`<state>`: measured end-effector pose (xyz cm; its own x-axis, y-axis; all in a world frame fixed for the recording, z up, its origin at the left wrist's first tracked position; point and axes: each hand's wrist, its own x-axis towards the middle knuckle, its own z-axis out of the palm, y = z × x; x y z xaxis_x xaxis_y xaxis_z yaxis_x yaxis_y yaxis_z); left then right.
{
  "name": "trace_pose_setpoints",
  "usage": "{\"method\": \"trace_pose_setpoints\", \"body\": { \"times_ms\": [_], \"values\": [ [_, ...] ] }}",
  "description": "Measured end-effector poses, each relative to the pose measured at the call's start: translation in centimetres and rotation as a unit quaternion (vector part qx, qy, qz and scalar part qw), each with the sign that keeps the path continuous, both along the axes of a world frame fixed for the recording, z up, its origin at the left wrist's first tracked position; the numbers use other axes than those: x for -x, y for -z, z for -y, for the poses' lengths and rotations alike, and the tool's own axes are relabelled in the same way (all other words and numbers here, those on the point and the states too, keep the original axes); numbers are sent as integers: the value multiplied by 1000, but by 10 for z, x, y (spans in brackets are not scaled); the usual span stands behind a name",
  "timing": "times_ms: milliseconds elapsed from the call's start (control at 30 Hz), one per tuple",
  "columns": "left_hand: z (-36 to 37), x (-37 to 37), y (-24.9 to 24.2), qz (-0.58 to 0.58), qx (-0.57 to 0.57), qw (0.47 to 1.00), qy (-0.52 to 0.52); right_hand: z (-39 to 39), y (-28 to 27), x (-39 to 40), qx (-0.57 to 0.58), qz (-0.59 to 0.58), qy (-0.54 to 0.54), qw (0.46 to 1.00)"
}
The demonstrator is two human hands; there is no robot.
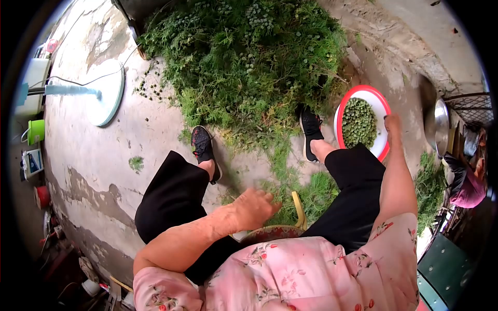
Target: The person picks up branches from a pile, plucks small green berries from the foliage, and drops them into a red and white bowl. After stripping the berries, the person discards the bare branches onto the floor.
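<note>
On the right, my right hand [393, 124] is closed on the rim of a white basin [382, 110] with a red edge. Small green cones [359, 122] fill much of the basin, which is tilted beside my right shoe. My left hand [255, 208] hangs in front of my lap with its fingers curled; whatever is inside them is hidden. Just below it, between my legs, shows part of a round reddish container [272, 233] with a yellow handle [298, 207] standing up at its right. A large heap of green, cone-bearing branches [244, 62] lies beyond my feet.
A pale round stand base [110, 93] with a pole is at the upper left, near scattered small cones [150, 85]. A green bucket [36, 131] stands at the left edge. At the right are a metal basin [441, 127] and more green sprigs [428, 186].
</note>
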<state>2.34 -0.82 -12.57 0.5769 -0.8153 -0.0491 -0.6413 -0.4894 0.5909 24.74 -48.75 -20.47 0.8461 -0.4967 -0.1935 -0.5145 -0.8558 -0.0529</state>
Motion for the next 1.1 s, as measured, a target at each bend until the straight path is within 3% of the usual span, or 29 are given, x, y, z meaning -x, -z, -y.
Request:
{"method": "trace_pose_setpoints", "body": {
  "times_ms": [33,100,133,333,433,467,533,567,600,633,667,700,733,800,833,867,900,967,1000,1067,1100],
  "values": [
    [3,-2,-2,-68,-28,997,32,5,6,2,18,-14,52,998],
    [7,-9,-10,-202,-82,971,97,-19,-4,8,75,52,7,996],
    [8,-7,-10,-202,-48,975,76,-31,-12,11,103,86,-14,991],
    [7,-3,-12,-181,-107,970,118,-21,-9,3,121,32,29,992],
    [9,32,13,43,18,999,12,-63,-34,7,139,49,163,976],
    [11,32,10,16,-71,994,77,-55,-19,5,160,40,125,978],
    [14,16,-3,-40,-153,981,109,-35,28,-1,108,70,-135,982],
    [13,5,-12,-69,-193,971,125,-54,53,-3,22,131,-192,972],
    [11,-3,-15,-26,-189,977,93,-118,33,-3,-98,43,-150,983],
    [7,-12,-19,-33,-196,976,86,-144,67,-1,-216,34,-177,960],
    [3,-22,-24,-40,-203,975,78,-201,58,14,-242,16,-198,950],
    [-2,-33,-30,-48,-211,974,71,-225,85,24,-435,-104,-128,885],
    [-8,-47,-39,-68,-223,971,49,-256,90,46,-562,-124,-114,810],
    [-35,-76,-55,38,-188,977,-98,-306,132,68,-600,-283,-81,744],
    [-48,-89,-62,83,-197,963,-167,-331,136,82,-599,-303,-63,739],
    [-60,-99,-66,93,-133,950,-268,-344,159,94,-595,-313,-93,735],
    [-69,-107,-73,92,-118,929,-337,-358,168,105,-597,-298,-80,740],
    [-84,-117,-82,67,-55,903,-420,-386,174,113,-515,-253,-117,811],
    [-90,-118,-83,58,-21,900,-431,-396,188,122,-485,-224,-93,841],
    [-97,-119,-85,40,11,894,-446,-399,211,127,-354,-190,-229,887],
    [-98,-121,-88,32,11,892,-452,-397,217,129,-396,-184,-169,884]
  ]
}}
